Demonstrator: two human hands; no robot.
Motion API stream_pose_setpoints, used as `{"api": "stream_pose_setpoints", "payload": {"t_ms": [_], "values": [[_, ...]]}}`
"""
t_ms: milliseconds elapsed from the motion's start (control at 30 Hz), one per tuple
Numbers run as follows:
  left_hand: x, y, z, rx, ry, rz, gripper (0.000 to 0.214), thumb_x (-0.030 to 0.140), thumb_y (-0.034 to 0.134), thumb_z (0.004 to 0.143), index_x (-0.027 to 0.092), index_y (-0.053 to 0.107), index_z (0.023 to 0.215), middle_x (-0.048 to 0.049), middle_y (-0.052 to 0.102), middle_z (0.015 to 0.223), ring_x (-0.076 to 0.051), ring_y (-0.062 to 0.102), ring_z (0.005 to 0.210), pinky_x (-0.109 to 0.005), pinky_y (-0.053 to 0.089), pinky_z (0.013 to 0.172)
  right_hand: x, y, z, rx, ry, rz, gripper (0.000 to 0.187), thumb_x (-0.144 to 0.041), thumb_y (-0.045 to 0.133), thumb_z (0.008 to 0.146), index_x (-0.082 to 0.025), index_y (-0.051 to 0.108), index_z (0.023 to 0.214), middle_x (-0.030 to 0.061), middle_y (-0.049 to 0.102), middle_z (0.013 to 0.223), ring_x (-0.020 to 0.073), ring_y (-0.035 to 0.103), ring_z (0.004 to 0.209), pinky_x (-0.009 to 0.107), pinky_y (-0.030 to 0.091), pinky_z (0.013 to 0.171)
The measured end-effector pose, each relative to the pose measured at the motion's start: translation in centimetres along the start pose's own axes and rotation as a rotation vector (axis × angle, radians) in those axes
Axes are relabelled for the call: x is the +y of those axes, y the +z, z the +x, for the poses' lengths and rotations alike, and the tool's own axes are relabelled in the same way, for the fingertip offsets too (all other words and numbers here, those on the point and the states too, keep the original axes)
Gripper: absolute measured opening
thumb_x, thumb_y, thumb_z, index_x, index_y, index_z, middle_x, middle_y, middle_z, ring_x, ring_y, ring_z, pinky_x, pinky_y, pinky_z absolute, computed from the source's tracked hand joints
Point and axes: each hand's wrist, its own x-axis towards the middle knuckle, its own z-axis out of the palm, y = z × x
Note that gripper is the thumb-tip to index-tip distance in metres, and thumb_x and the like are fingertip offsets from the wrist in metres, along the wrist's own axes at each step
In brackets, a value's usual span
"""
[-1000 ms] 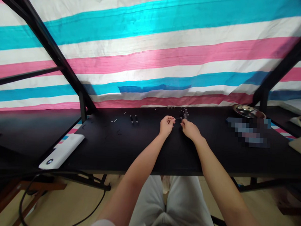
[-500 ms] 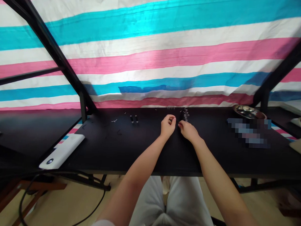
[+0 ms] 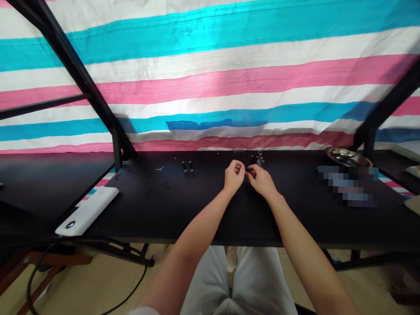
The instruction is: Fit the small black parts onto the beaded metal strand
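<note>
My left hand is over the middle of the black table, its fingers curled in and the thumb pressed to them. Close beside it on the right, my right hand is closed in a pinch, fingertips near the left thumb. Whatever sits in the fingers is too small and dark to make out. Just beyond the right hand lies a cluster of small grey pieces. Behind the left hand, a row of tiny thin pieces runs along the back edge. Two short dark cylinders with light ends stand apart to the left.
Thin white scraps and dark curved bits lie at the left. A white box-shaped device is by the left edge. A shiny metal dish sits back right, near a blurred patch. A striped sheet hangs behind, between black frame bars.
My right hand has shifted slightly left and up, and its fingertips have come closer to the left hand. The left hand has hardly moved.
</note>
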Motion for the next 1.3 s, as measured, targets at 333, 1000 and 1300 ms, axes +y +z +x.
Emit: {"api": "stream_pose_setpoints", "payload": {"t_ms": [333, 1000, 1300], "values": [[-0.1, 0.0, 0.0, -0.018, 0.035, 0.044, 0.006, 0.023, 0.05, 0.077, 0.018, 0.049, 0.077, 0.0041, 0.049, 0.061, -0.006, 0.045, 0.049, -0.018, 0.037, 0.05, 0.4, 0.2, 0.1, 0.026, -0.033, 0.008, 0.024, -0.029, 0.053, 0.078, -0.02, 0.057, 0.1, 0.0032, 0.061, 0.077, 0.0157, 0.056, 0.068, 0.026, 0.038, 0.06], [1.9, -9.1, -0.9, -0.086, 0.352, 0.53, 0.018, 0.029, 0.046, 0.083, 0.017, 0.058, 0.08, 0.0016, 0.053, 0.061, -0.006, 0.043, 0.048, -0.019, 0.037, 0.053, 0.2, 0.5, 0.2, 0.209, -0.241, 0.212, 0.029, -0.04, 0.048, 0.083, -0.017, 0.064, 0.092, 0.0029, 0.055, 0.068, 0.0137, 0.051, 0.059, 0.026, 0.042, 0.061], [1.0, -14.0, -1.8, -0.079, 0.178, 0.647, 0.02, 0.03, 0.045, 0.083, 0.017, 0.058, 0.076, 0.004, 0.049, 0.052, -0.006, 0.043, 0.044, -0.018, 0.034, 0.049, -2.2, 2.3, -0.6, 0.068, -0.16, 0.419, 0.027, -0.04, 0.05, 0.081, -0.017, 0.063, 0.088, 0.0015, 0.056, 0.065, 0.0122, 0.051, 0.056, 0.025, 0.043, 0.058]]}}
